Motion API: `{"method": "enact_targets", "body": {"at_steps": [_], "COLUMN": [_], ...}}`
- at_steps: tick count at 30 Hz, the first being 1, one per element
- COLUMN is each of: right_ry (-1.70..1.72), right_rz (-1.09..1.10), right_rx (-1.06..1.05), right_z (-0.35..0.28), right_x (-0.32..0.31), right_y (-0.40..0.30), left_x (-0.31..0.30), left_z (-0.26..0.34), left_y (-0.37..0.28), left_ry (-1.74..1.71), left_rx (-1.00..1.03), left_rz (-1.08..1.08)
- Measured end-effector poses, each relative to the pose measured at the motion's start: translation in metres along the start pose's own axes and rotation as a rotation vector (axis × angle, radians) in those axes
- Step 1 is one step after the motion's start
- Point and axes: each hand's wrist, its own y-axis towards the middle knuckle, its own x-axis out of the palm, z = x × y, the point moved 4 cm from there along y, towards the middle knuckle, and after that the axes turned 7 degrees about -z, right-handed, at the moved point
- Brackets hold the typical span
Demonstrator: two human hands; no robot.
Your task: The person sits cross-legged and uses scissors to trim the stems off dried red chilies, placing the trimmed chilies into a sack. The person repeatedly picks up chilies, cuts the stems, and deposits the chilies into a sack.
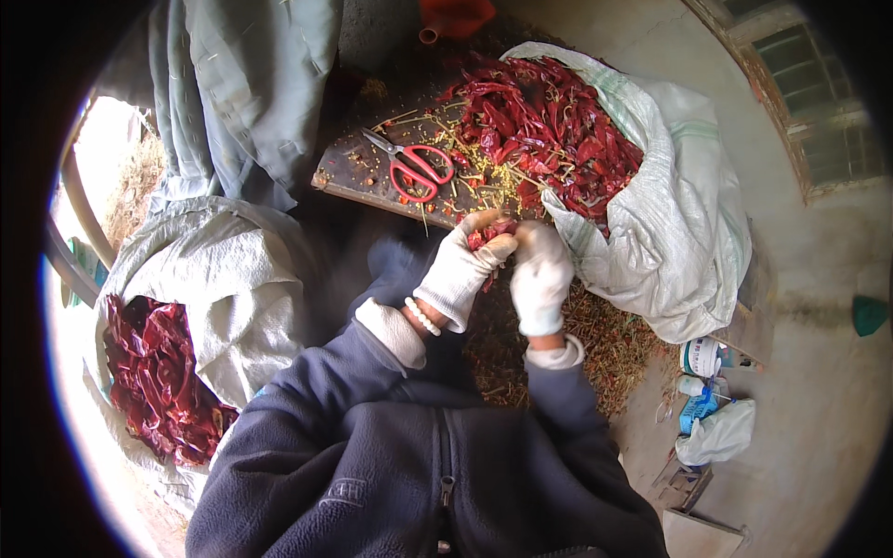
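My left hand, in a white knit glove with a bead bracelet at the wrist, is closed around several dried red chili peppers. Close on its right is my gloved right hand, blurred, its fingertips at the chilies; whether it grips anything is unclear. Beyond the hands, red-handled scissors lie partly spread on a dark board table among yellow seeds and stems. A heap of dried red chilies spills from the mouth of a white woven sack at the right.
A second woven sack with dried chilies stands at my left, beneath a hanging grey cloth. Stems and scraps cover the floor below my right hand. A white tub and plastic bags are by the wall.
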Motion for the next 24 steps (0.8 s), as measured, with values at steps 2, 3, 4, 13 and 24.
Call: {"method": "enact_targets", "body": {"at_steps": [2, 3, 4, 13, 24], "right_ry": [-0.026, 0.022, 0.068, 0.666, -0.277], "right_rz": [-0.027, -0.046, -0.063, -0.186, -0.246], "right_rx": [-0.062, -0.038, -0.011, 0.244, -0.338], "right_z": [-0.017, -0.018, -0.019, -0.004, -0.031], "right_x": [-0.005, -0.009, -0.012, -0.033, -0.04], "right_y": [-0.013, -0.017, -0.019, -0.006, -0.004], "left_x": [0.002, 0.003, 0.005, 0.012, 0.008], "left_z": [-0.001, -0.002, -0.001, 0.009, -0.001], "left_y": [-0.007, -0.008, -0.007, -0.017, -0.017], "left_ry": [-0.009, 0.016, 0.03, 0.172, 0.572], "left_rx": [-0.034, -0.074, -0.094, -0.188, -0.009], "left_rz": [-0.061, -0.05, -0.049, -0.115, -0.301]}}
